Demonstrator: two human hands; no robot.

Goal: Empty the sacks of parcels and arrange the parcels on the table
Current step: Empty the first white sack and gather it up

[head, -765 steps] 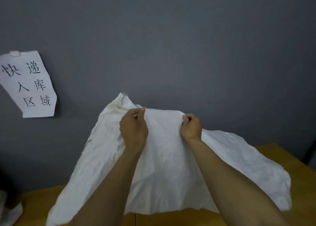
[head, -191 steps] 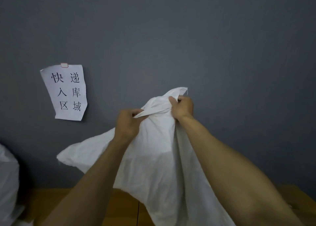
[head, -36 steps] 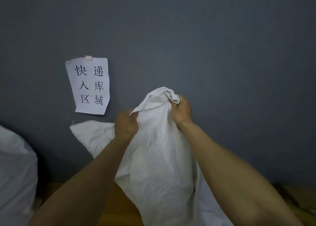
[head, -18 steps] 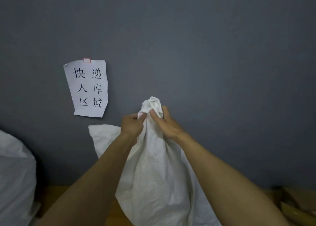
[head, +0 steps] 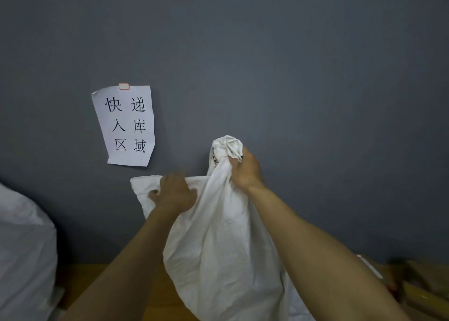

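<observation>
A limp white woven sack (head: pixel 226 247) hangs in front of me above the wooden table (head: pixel 160 296). My right hand (head: pixel 245 170) is clenched around its bunched top, held highest. My left hand (head: pixel 175 192) sits lower and to the left, fingers curled on a fold of the sack beside a loose flap. Brown parcels (head: pixel 418 286) lie at the right edge of the table, partly hidden by my right forearm. What the sack holds is not visible.
A second full white sack (head: pixel 24 255) stands at the left edge. A paper sign (head: pixel 126 126) with Chinese characters is taped to the grey wall (head: pixel 315 77) directly behind the table.
My right hand has gathered the sack's top into one bunch and kept it raised. My left hand has let go of the top and dropped down-left onto a fold.
</observation>
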